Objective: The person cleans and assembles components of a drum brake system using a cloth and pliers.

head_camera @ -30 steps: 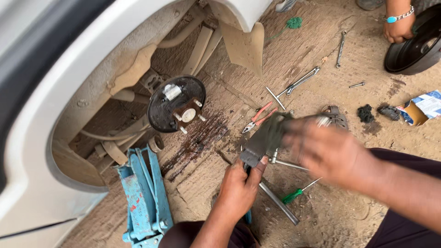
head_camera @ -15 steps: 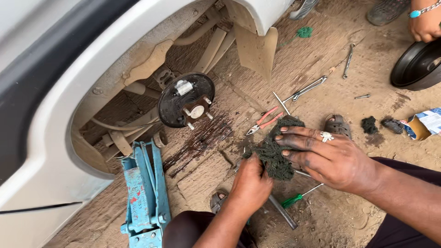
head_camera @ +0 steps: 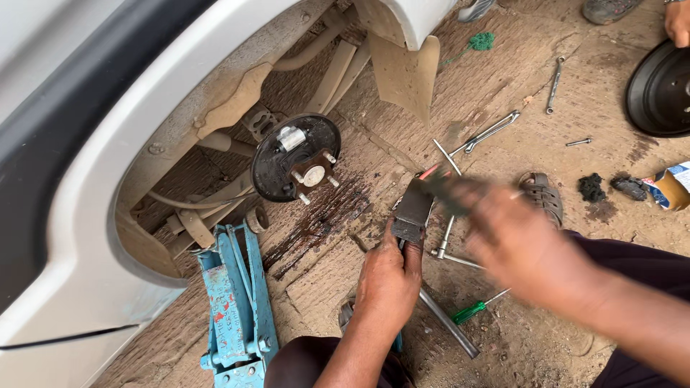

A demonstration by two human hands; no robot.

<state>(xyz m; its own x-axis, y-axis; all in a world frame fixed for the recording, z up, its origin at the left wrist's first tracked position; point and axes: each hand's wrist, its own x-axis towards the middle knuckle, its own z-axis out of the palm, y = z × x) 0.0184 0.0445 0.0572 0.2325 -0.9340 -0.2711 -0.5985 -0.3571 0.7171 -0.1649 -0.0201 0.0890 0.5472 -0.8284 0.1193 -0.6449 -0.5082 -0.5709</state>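
Dirt ground (head_camera: 546,338), oil-stained near hub. On it: blue jack (head_camera: 233,305), spanners (head_camera: 489,133), green-handled screwdriver (head_camera: 471,311), metal bar (head_camera: 449,323), sandal (head_camera: 543,195), black rags (head_camera: 591,187), brake drum (head_camera: 658,90).

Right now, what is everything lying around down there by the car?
Car body: one, white, left side.
Wheel hub plate: one, black, inside the wheel arch.
Jack: one, blue, under the car.
Brake drum: one, black, top right.
Wrench: one, silver, on the ground above centre.
Screwdriver: one, green handle, lower centre.
Sandal: one, brown, right of centre.
Metal bar: one, grey, on the ground.
Brake shoe: one, dark, held upright.
Left hand: its grip holds the brake shoe.
Right hand: blurred, beside the shoe.
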